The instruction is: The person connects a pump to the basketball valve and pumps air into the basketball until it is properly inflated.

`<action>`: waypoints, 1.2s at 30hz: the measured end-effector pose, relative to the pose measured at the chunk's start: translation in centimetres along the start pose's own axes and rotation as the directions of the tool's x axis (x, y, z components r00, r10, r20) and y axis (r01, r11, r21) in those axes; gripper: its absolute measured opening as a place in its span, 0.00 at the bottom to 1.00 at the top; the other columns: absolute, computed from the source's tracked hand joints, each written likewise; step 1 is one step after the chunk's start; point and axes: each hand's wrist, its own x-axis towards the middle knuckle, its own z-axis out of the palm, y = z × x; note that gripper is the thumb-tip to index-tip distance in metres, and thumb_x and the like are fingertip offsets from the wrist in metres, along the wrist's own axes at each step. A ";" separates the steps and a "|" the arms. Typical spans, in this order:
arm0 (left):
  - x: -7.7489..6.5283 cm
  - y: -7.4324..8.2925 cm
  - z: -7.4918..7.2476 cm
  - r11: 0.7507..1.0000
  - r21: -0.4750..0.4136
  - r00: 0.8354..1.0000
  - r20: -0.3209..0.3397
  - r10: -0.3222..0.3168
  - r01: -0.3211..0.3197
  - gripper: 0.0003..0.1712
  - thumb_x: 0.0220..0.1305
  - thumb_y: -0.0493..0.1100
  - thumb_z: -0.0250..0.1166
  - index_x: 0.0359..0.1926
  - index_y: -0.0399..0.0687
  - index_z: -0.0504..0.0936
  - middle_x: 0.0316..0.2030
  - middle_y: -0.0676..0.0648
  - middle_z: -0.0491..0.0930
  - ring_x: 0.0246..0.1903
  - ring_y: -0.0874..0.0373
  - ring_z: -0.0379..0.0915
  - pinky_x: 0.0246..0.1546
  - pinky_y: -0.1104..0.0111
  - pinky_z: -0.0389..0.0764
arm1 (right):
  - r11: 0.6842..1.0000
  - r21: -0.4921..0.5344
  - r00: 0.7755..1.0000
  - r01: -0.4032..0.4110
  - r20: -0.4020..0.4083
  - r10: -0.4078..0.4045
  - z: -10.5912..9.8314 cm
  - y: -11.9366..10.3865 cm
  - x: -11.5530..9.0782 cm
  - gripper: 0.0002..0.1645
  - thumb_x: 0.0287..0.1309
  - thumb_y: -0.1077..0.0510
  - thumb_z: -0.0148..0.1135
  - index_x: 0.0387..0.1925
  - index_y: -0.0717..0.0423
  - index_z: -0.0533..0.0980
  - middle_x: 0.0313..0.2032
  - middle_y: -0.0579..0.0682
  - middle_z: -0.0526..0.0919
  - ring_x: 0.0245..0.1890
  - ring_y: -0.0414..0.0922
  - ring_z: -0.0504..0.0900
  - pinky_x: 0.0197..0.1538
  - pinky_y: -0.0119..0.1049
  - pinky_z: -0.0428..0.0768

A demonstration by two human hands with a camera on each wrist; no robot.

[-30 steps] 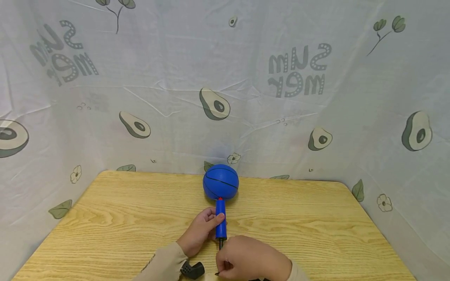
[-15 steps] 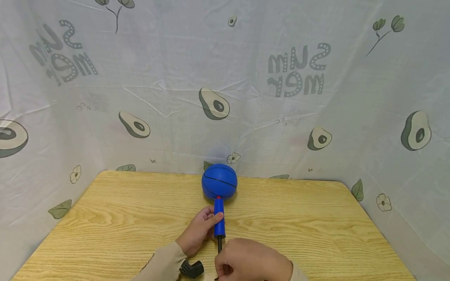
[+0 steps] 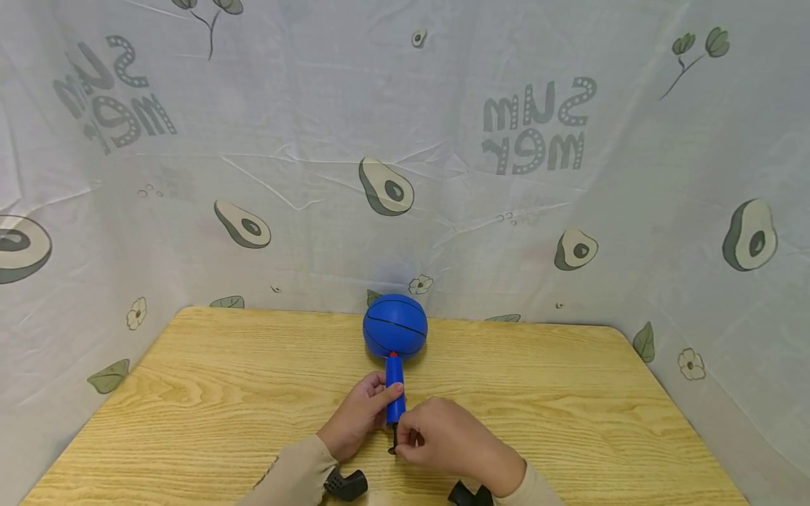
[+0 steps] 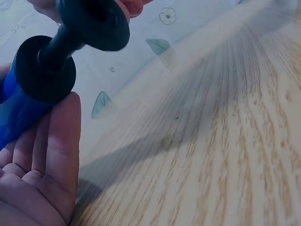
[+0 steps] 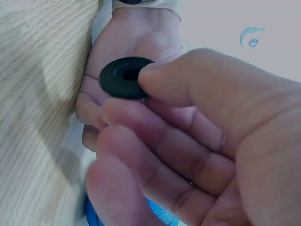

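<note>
A blue ball [image 3: 395,325] with black lines sits at the back of the table. The red tip of a blue hand pump [image 3: 394,372] meets its near side. My left hand [image 3: 362,414] grips the pump's barrel, thumb on top and fingers beneath. At the near end, my right hand [image 3: 449,437] pinches the pump's black round handle [image 5: 113,80] between thumb and fingers. A short stretch of black rod shows between barrel and handle in the left wrist view, where the handle [image 4: 96,23] stands close to the barrel's end cap [image 4: 44,70].
Wood-grain table [image 3: 253,358] spreads to both sides of the pump. Behind it and at the sides hangs a pale cloth [image 3: 304,140] printed with avocados. Black wrist-worn devices, one near the left sleeve [image 3: 346,485], are at the front edge.
My right hand has moved forward, pushing the pump handle toward the barrel, so less rod shows. My left hand and the ball have shifted only slightly.
</note>
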 end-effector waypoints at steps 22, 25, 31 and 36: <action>0.0 -0.2 -0.4 1.000 0.016 0.999 0.037 -0.005 0.004 0.27 0.76 0.52 0.63 0.60 0.34 0.68 0.45 0.43 0.82 0.38 0.59 0.81 0.31 0.70 0.81 | 0.970 -0.034 0.932 0.243 0.287 -0.223 0.5 -1.3 -0.7 0.07 0.64 0.56 0.71 0.29 0.46 0.85 0.23 0.27 0.75 0.23 0.18 0.67 0.31 0.13 0.70; 0.0 -0.2 -0.4 1.000 0.017 0.999 0.033 -0.007 0.007 0.27 0.76 0.52 0.63 0.59 0.34 0.69 0.45 0.43 0.82 0.39 0.59 0.81 0.32 0.70 0.81 | 0.964 -0.057 0.923 0.259 0.310 -0.230 0.8 -1.7 -0.8 0.06 0.63 0.53 0.71 0.29 0.44 0.85 0.22 0.26 0.74 0.22 0.18 0.66 0.29 0.13 0.69; 0.1 -0.2 -0.4 1.000 0.001 1.000 0.018 -0.005 0.005 0.25 0.76 0.50 0.64 0.58 0.35 0.69 0.43 0.44 0.82 0.37 0.59 0.80 0.32 0.69 0.80 | 0.973 -0.080 0.949 0.216 0.254 -0.189 0.7 -1.9 -0.9 0.07 0.64 0.53 0.71 0.28 0.42 0.84 0.21 0.25 0.74 0.22 0.18 0.67 0.29 0.14 0.69; 0.0 -0.1 -0.2 1.000 -0.002 1.000 0.008 -0.002 0.002 0.25 0.75 0.50 0.64 0.57 0.35 0.69 0.43 0.44 0.82 0.36 0.60 0.80 0.32 0.69 0.80 | 0.984 -0.124 0.983 0.130 0.147 -0.111 0.3 -1.6 -0.7 0.10 0.60 0.56 0.73 0.24 0.41 0.83 0.19 0.25 0.72 0.20 0.20 0.66 0.28 0.15 0.68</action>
